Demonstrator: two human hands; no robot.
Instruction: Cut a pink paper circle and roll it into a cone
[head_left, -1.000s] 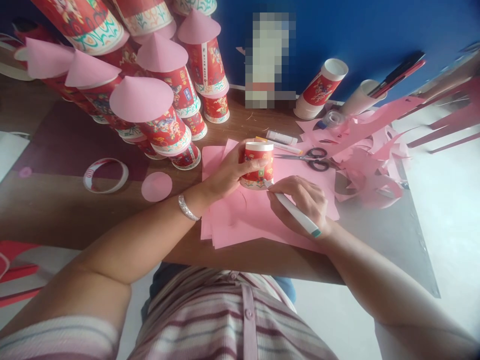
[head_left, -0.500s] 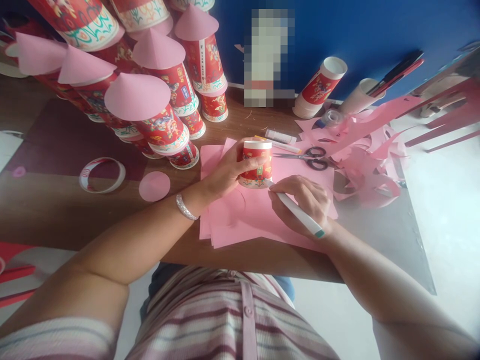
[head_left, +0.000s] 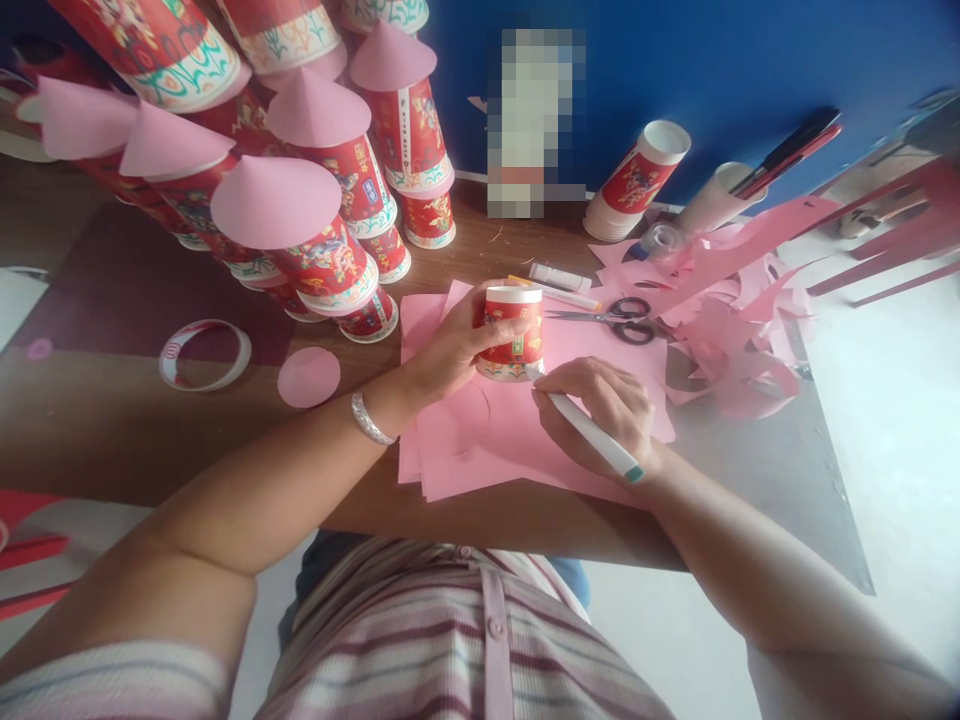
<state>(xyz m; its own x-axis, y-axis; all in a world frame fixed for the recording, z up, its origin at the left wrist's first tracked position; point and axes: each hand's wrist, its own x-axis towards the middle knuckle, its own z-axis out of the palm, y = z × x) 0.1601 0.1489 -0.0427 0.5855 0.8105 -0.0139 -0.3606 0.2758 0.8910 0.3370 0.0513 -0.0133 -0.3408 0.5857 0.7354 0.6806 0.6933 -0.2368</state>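
A red paper cup [head_left: 513, 338] with a white band near its lower end is held by my left hand [head_left: 465, 335], thumb across its front and fingers behind. My right hand [head_left: 600, 405] is closed around a white marker pen [head_left: 600, 437] with a green end. The pen's tip is at the cup's white band, where green and orange curls show; whether it touches I cannot tell. Beneath both hands lie pink paper sheets [head_left: 450, 470]. Just behind the cup are scissors [head_left: 626, 318] with dark handles and a white glue stick [head_left: 559, 277].
Stacked red cups with pink paper cones [head_left: 277, 200] stand at the left. Nearer lie a tape roll [head_left: 204, 355] and a pink paper disc [head_left: 308, 377]. At the right are pink paper scraps [head_left: 742, 340], a cup stack [head_left: 637, 180] and a cup of pens [head_left: 724, 198].
My right hand and the marker pen have shifted slightly left along the cup's lower band. My left hand keeps its hold on the cup.
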